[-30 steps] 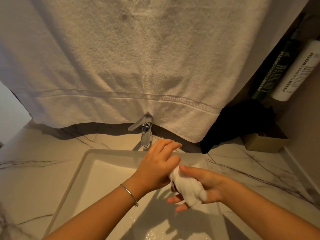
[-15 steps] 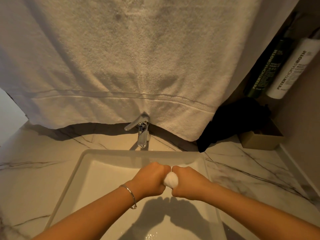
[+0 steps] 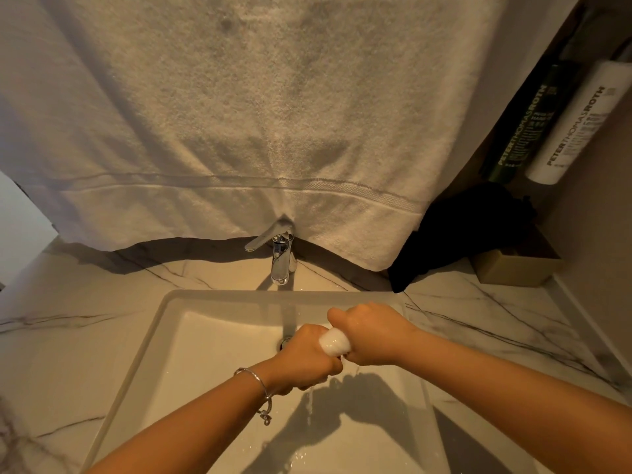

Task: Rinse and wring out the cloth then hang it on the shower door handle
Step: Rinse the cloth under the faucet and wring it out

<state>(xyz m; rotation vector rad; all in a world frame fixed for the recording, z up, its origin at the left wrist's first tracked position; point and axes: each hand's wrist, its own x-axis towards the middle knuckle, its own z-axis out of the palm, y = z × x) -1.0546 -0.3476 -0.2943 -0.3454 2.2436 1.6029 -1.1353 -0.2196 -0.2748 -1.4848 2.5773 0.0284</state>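
Observation:
A small white cloth (image 3: 334, 342) is bunched into a tight roll over the white rectangular sink (image 3: 219, 299). My left hand (image 3: 307, 357), with a thin bracelet on its wrist, grips the cloth's near end. My right hand (image 3: 369, 333) grips the far end, and only a short wet stretch of cloth shows between the two fists. Water runs down from the cloth into the basin below my left hand. The chrome tap (image 3: 278, 254) stands behind the basin with a thin stream falling to the drain. No shower door handle is in view.
A large white towel (image 3: 256, 114) hangs over the wall behind the tap. On the marble counter (image 3: 68, 330) at the right lie a black cloth (image 3: 455, 234) and a tan box (image 3: 513, 268). A dark tube (image 3: 523, 124) and a white tube (image 3: 578, 121) stand above them.
My hands went from loosely wrapping the cloth to gripping it in two fists. They have since twisted against each other, the right fist higher, and water now drips from the cloth.

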